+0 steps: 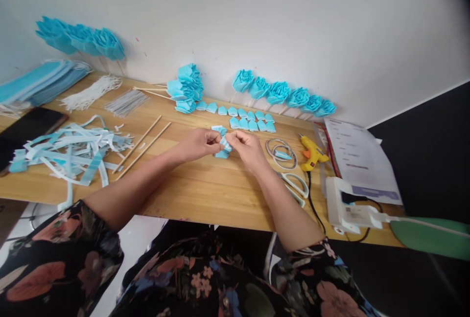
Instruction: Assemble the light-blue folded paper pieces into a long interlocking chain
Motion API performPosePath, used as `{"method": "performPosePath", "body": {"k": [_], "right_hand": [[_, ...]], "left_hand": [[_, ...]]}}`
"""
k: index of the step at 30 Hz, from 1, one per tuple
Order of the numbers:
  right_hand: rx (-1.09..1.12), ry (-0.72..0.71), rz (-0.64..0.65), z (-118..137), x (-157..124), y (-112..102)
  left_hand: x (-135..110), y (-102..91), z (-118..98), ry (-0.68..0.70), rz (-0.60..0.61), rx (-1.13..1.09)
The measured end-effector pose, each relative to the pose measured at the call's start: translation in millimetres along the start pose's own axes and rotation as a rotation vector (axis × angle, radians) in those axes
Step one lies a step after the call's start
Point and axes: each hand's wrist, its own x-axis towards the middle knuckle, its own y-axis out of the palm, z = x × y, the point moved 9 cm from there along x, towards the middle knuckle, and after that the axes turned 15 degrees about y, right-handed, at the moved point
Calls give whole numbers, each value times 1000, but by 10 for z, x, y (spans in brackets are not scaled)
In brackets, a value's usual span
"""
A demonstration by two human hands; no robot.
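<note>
Head view: the left hand (201, 144) and the right hand (248, 147) both pinch a blue cloth piece (224, 147) between thumb and fingers, over the middle of the table (205, 192); on the far side lie rows of folded pieces (244, 124); to the right is a yellow glue gun (312, 153); to the left, two sticks (143, 151) and a heap of cut strips (75, 149).

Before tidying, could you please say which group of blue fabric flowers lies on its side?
The middle bunch of blue fabric flowers: its wooden sticks point left; the others stand upright.
</note>
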Motion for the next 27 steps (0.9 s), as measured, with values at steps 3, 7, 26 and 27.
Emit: {"method": "performPosePath", "body": {"k": [3,7,26,27], "right_hand": [[95,39,14,-7,21,-60],[192,116,38,-32,32,-106],[102,19,-106,12,12,-170],[121,15,-125,7,10,-182]], "left_hand": [[14,-55,-26,14,-25,-44],[3,-183,17,-20,-111,-77],[-70,-412,-78,31,-450,-29],[-84,-426,-148,81,-484,29]]}}
